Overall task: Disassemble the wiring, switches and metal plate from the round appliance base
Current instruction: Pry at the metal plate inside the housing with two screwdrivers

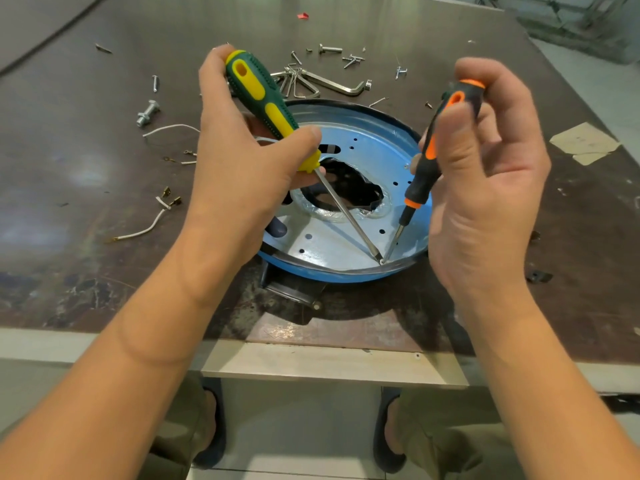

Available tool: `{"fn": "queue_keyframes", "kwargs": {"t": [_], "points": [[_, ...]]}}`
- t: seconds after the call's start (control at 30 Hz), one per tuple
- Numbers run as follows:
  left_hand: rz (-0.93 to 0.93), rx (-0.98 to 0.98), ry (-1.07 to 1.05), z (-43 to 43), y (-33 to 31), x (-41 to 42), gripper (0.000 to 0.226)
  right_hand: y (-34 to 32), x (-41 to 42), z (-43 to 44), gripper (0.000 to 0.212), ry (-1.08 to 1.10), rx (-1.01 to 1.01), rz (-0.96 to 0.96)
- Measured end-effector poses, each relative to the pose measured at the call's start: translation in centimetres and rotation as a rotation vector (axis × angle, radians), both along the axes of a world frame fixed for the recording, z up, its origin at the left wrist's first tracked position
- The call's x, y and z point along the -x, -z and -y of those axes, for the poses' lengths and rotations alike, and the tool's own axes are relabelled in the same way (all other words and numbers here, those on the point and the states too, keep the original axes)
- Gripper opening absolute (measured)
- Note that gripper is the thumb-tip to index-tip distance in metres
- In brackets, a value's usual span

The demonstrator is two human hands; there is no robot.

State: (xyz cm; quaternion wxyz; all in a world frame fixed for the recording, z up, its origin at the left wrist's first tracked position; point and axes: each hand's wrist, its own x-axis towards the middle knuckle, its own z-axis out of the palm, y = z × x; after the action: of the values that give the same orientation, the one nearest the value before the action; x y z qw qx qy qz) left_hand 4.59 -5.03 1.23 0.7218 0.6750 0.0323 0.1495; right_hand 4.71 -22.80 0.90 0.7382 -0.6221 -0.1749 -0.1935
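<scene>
The round blue appliance base lies on the table, its metal plate facing up with a jagged dark opening in the middle. My left hand grips a green-and-yellow screwdriver. My right hand grips a black-and-orange screwdriver. Both shafts slant down and their tips meet at one small screw near the plate's front rim. A black part sticks out under the base's front edge.
Cut white wires with terminals lie left of the base. Loose screws, a bolt and a set of hex keys are scattered behind it. Paper scraps sit at the right. The table's front edge runs below my forearms.
</scene>
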Motion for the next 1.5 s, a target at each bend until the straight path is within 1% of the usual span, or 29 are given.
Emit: {"fn": "queue_keyframes", "kwargs": {"t": [0.1, 0.2, 0.27, 0.33, 0.4, 0.6, 0.7, 0.83, 1.0, 1.07, 1.13, 1.2, 1.27, 1.4, 1.5], "points": [[0.000, -0.005, -0.007, 0.06, 0.03, -0.05, 0.086, 0.29, -0.06, 0.29, 0.025, -0.007, 0.056, 0.030], [0.007, -0.022, -0.023, 0.14, 0.09, -0.13, 0.085, 0.27, 0.00, 0.48, 0.027, -0.036, 0.006, 0.000], [0.016, -0.031, -0.023, 0.16, 0.11, -0.15, 0.083, 0.08, 0.03, 0.27, 0.023, -0.041, -0.015, -0.014], [0.025, -0.034, -0.022, 0.10, 0.11, -0.15, 0.082, 0.06, -0.06, 0.11, 0.021, -0.014, 0.030, -0.001], [0.031, -0.040, -0.024, 0.05, 0.15, -0.16, 0.082, 0.18, -0.23, 0.17, 0.026, 0.011, 0.054, 0.006], [0.025, -0.085, -0.035, -0.15, 0.38, -0.31, 0.084, 0.04, -0.02, 0.66, 0.031, -0.037, -0.080, -0.087], [0.049, -0.091, -0.042, -0.13, 0.27, -0.22, 0.083, -0.07, 0.00, 0.21, 0.018, -0.011, -0.049, -0.039], [0.105, -0.067, -0.047, -0.07, 0.15, 0.10, 0.075, 0.17, -0.12, 0.08, 0.030, 0.042, 0.040, 0.021], [0.085, -0.056, -0.044, -0.09, 0.14, -0.09, 0.075, 0.12, 0.17, 0.28, 0.032, -0.016, -0.032, -0.031], [0.077, -0.063, -0.050, -0.11, 0.16, -0.15, 0.076, -0.08, 0.24, 0.17, 0.026, -0.021, -0.056, -0.037], [0.075, -0.065, -0.055, -0.16, 0.24, -0.20, 0.077, -0.26, 0.26, -0.02, 0.018, -0.007, -0.033, -0.004], [0.076, -0.062, -0.057, -0.18, 0.25, -0.23, 0.077, -0.23, 0.24, -0.14, 0.024, 0.013, 0.006, 0.041], [0.080, -0.060, -0.053, -0.13, 0.18, -0.21, 0.077, 0.05, 0.12, 0.07, 0.025, -0.015, 0.028, 0.058], [0.103, -0.101, -0.070, -0.04, 0.17, -0.19, 0.075, 0.07, 0.00, 0.61, 0.030, -0.111, 0.060, 0.034], [0.129, -0.140, -0.119, 0.11, 0.13, -0.09, 0.069, -0.07, 0.12, 0.42, 0.025, -0.114, 0.041, 0.009]]}}
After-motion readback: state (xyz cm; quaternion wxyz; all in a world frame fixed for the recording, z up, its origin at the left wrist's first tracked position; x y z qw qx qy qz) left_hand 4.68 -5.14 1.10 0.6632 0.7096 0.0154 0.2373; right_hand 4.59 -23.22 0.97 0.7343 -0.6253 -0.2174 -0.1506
